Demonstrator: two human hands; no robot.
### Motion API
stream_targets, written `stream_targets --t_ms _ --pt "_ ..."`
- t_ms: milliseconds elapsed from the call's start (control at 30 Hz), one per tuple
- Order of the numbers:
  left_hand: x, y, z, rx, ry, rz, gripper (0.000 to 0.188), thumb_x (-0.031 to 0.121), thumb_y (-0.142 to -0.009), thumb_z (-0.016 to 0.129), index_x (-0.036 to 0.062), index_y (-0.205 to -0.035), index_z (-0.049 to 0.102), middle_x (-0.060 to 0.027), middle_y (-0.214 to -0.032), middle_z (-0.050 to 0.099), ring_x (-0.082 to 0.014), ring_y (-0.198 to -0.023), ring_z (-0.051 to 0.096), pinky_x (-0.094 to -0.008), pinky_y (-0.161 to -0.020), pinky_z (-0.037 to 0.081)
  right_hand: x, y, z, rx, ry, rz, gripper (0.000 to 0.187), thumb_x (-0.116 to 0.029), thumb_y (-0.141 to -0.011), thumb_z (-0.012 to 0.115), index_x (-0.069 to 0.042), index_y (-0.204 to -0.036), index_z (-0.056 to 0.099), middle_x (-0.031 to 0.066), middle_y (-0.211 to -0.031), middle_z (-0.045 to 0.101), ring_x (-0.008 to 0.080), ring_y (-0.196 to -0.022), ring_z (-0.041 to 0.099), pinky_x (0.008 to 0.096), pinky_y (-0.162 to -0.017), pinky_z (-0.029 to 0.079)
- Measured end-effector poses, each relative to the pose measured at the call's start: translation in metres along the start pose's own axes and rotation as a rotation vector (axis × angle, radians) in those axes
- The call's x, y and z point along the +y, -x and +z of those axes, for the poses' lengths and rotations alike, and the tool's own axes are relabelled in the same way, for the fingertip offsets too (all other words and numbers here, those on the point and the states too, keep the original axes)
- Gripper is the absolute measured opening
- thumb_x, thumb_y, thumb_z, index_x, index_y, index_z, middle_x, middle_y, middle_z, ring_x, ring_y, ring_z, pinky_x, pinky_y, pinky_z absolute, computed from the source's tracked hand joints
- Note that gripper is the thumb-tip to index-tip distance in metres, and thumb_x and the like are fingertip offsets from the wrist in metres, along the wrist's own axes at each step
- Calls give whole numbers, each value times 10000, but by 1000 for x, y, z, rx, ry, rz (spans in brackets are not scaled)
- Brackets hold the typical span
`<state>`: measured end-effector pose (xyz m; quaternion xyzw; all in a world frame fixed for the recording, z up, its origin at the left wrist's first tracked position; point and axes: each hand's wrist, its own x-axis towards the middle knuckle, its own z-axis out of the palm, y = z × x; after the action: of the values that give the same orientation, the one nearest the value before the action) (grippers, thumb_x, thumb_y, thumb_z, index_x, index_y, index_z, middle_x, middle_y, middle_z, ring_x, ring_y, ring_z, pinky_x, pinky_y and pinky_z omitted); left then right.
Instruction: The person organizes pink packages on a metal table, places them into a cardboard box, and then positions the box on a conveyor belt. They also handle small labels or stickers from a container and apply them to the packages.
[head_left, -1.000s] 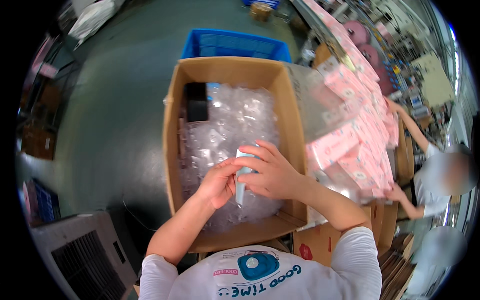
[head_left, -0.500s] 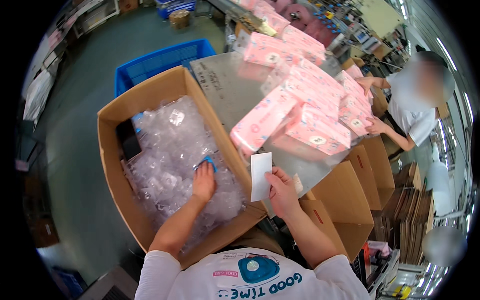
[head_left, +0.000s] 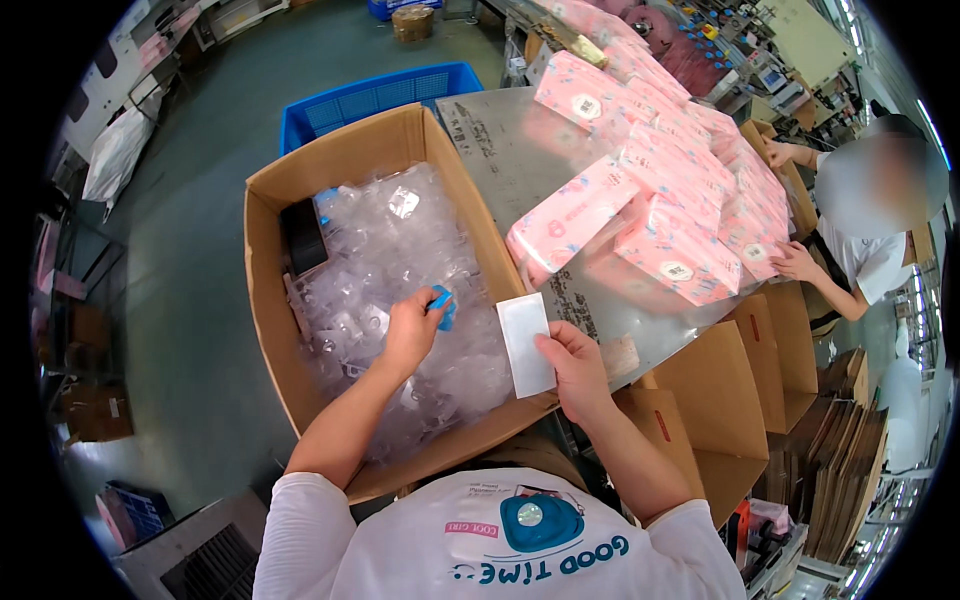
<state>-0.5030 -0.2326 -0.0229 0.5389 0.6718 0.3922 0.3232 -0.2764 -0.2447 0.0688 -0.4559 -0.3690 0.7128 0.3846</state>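
Note:
My left hand is closed on a small blue piece, too partly covered to name, just above crumpled clear plastic pieces. They lie inside a large open cardboard box in front of me. Between the thumb and fingers of my right hand is a flat white paper slip, held upright by the box's right edge. A dark phone-like slab leans at the box's left wall, with a bit of blue beside it.
Pink tissue packs are heaped on a metal table to the right, where a co-worker handles them. Open cartons stand below the table edge. A blue crate sits behind the box; flattened cardboard stands at far right.
My left hand has risen slightly off the plastic with the blue piece pinched in it. The paper slip has tilted. One co-worker's hand has moved from the packs to a carton behind.

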Motion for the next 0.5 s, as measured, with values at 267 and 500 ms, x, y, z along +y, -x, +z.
stream_targets --t_ms 267,500 --pt "47 14 -12 -178 961 -420 135 78 -877 531 24 -983 596 -32 -911 635 -106 -765 602 -264 -676 504 3 -18 20 -10 167 -137 110 -78 -892 532 -12 -968 579 11 -875 613 57 -786 557 220 -716 449" --pt "75 29 -7 -161 1079 -390 127 53 -889 522 13 -1003 558 -51 -955 619 -126 -824 613 -289 -756 521 2 -25 28 5 -74 -121 112 -105 -897 533 -23 -965 567 33 -911 620 80 -807 579 237 -742 466"
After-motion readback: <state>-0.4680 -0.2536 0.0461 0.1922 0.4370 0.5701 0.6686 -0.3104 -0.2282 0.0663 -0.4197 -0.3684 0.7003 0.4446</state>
